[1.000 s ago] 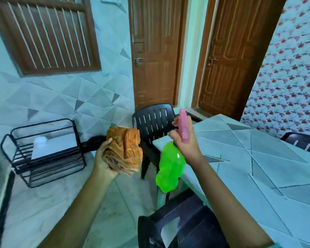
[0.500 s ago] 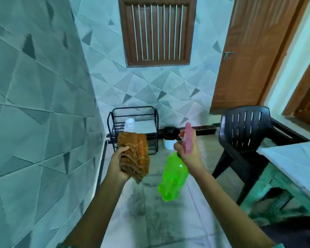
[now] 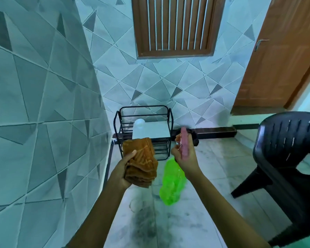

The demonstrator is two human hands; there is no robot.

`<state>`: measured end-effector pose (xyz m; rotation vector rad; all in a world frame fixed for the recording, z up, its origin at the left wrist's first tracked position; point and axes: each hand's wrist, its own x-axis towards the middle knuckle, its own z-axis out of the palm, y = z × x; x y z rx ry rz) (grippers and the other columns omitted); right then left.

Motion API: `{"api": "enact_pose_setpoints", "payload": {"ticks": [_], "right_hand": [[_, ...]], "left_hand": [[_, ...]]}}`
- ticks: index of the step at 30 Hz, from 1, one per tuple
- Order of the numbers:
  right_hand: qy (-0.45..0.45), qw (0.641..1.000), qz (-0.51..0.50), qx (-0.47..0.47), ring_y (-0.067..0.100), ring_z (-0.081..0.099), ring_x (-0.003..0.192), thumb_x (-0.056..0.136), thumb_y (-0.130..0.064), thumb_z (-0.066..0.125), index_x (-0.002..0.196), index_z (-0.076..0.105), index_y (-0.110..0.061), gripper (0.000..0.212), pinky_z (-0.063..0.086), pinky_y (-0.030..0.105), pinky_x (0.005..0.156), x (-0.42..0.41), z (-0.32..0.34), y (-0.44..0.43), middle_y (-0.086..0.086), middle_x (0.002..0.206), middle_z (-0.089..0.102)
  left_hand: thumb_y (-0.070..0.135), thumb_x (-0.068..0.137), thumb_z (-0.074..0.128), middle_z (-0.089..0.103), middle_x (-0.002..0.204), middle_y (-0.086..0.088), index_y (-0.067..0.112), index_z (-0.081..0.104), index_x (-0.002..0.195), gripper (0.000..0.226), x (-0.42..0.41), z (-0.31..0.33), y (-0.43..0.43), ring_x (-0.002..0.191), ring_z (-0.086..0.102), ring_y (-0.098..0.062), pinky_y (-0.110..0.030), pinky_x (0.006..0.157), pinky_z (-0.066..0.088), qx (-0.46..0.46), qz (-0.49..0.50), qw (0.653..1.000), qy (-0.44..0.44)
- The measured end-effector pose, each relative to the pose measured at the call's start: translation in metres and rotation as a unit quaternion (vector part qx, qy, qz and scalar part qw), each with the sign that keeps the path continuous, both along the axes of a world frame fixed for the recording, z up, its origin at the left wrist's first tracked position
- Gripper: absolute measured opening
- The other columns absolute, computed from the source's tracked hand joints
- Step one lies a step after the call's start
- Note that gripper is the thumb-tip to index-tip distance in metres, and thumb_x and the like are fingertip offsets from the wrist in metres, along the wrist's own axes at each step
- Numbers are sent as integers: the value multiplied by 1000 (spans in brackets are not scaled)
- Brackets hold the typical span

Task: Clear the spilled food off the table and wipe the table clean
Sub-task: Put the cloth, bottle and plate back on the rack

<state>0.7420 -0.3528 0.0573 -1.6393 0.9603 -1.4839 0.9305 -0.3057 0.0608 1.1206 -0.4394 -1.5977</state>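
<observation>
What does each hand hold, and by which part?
The left hand grips the folded brown cloth by its left side, thumb on top. The right hand grips the green spray bottle at its pink spray head, the body hanging below.

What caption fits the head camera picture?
Left hand grips a folded brown cloth; right hand holds a green spray bottle.
</observation>
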Motion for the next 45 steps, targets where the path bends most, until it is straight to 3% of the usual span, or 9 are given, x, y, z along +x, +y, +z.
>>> {"api": "enact_pose_setpoints", "payload": {"ticks": [6,12,21,24,29,37,40,43,45], "right_hand": [[21,1000,-16,3,0,43,68,75,-20,52,130,34,-31,59,43,24,65,18,-13,-139,-21,96,47],[56,998,-9,-4,-8,48,88,78,-1,49,135,25,-13,63,40,6,78,41,-23,-246,-8,103,42],[153,987,-46,-9,-6,45,89,78,-19,46,145,21,-24,71,40,11,75,79,-84,-433,-12,108,47],[198,978,-61,-18,6,46,82,79,-16,45,142,20,-10,68,41,18,73,91,-96,-495,13,107,52],[167,984,-60,18,2,42,94,77,-19,48,136,21,-1,68,34,3,87,100,-126,-590,3,112,38],[99,979,-1,177,0,51,90,82,-27,65,122,35,-43,53,33,0,64,101,-200,-753,-7,123,45],[30,980,21,197,14,53,70,74,-7,68,122,39,-33,61,31,7,51,108,-217,-803,14,115,49],[-1,975,72,212,62,39,60,80,21,53,121,34,8,47,32,13,43,113,-241,-849,46,113,32],[3,974,84,211,66,40,67,79,13,57,117,37,0,45,36,16,44,118,-252,-866,48,107,34]], "left_hand": [[18,89,55,72,86,-15,11,60,104,17,19,-10,-126,89,62,-36,-45,82,51,41,14,999,-25],[18,87,56,66,96,-16,10,61,105,20,51,-38,-237,88,61,-34,-44,84,48,103,33,993,-56],[12,86,54,65,93,-15,8,59,109,24,99,-93,-424,78,61,-31,-36,64,56,170,47,984,-27],[11,87,54,65,93,-16,6,59,107,21,111,-103,-487,78,62,-32,-35,52,57,196,34,980,-21],[10,83,62,65,109,-19,8,57,119,36,117,-134,-592,95,63,-38,-42,72,54,236,40,969,-56],[10,88,60,61,119,-16,11,50,127,40,108,-220,-759,95,60,-35,-43,76,51,276,34,954,-112],[10,87,61,58,122,-12,15,48,127,42,101,-262,-809,104,56,-35,-47,92,48,288,28,945,-151],[6,87,59,58,116,-11,12,49,124,39,92,-312,-850,103,56,-34,-46,94,47,313,34,935,-163],[7,87,59,59,120,-13,9,48,126,41,88,-336,-867,105,57,-36,-48,95,47,324,28,932,-160]]}}
